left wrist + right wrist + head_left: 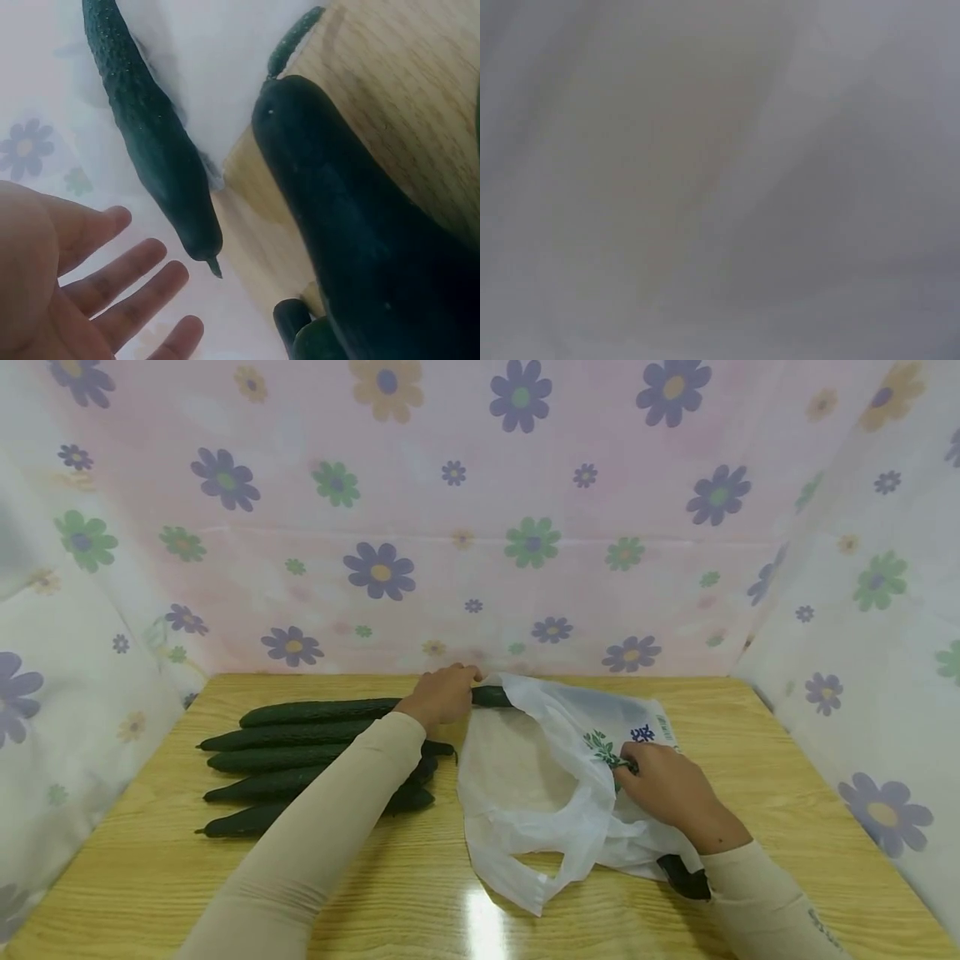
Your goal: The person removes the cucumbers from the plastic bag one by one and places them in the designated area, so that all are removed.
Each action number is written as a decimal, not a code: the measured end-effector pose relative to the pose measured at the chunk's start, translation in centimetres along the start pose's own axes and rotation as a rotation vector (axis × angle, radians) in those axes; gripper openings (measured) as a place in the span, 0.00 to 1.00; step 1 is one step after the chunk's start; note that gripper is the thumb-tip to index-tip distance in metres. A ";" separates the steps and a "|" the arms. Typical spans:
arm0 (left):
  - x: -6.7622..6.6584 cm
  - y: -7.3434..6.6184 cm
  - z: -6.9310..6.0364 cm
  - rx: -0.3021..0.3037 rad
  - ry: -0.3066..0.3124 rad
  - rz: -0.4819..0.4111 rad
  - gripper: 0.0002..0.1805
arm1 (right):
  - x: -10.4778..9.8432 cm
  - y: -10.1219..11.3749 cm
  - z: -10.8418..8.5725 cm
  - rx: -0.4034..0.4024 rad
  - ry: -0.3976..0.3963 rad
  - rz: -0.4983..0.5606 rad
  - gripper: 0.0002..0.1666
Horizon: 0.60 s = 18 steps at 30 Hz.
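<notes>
A white plastic bag [517, 760] with green leaf print lies on the table, its mouth toward the left. One dark green cucumber [491, 697] lies partly inside it at the far edge; the left wrist view shows that cucumber [161, 142] with its stem end outward. Beside that end is my left hand [441, 695], its fingers [142, 300] spread and apart from the cucumber. My right hand [667, 783] grips the bag's printed upper side, bunching the plastic. White blur, probably the bag [720, 180], fills the right wrist view.
Several cucumbers [255, 760] lie side by side at the left of the wooden table [390, 893], partly hidden by my left sleeve. A dark object [684, 878] shows under my right wrist. Flowered cloth [450, 510] stands behind and at both sides.
</notes>
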<state>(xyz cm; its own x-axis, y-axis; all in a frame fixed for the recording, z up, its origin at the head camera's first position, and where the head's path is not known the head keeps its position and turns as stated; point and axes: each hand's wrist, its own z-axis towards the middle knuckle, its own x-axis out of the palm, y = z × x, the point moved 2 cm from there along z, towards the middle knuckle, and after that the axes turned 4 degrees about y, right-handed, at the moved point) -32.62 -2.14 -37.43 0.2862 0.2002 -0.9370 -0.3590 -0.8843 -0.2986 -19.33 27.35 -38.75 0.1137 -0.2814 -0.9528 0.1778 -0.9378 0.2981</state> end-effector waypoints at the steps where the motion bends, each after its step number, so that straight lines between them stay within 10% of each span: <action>1: 0.1 0.0 0.1 -0.008 0.006 0.008 0.23 | 0.0 0.0 0.0 0.001 0.002 0.002 0.08; 18: 1.1 0.2 0.7 -0.038 0.056 -0.019 0.24 | 0.4 -0.4 0.2 0.020 0.025 -0.011 0.08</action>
<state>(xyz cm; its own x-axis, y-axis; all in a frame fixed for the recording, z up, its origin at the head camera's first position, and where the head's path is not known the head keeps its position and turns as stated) -32.98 -1.79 -38.62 0.3421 0.1942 -0.9194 -0.3195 -0.8961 -0.3082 -19.50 27.57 -39.28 0.1360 -0.2660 -0.9543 0.1594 -0.9448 0.2861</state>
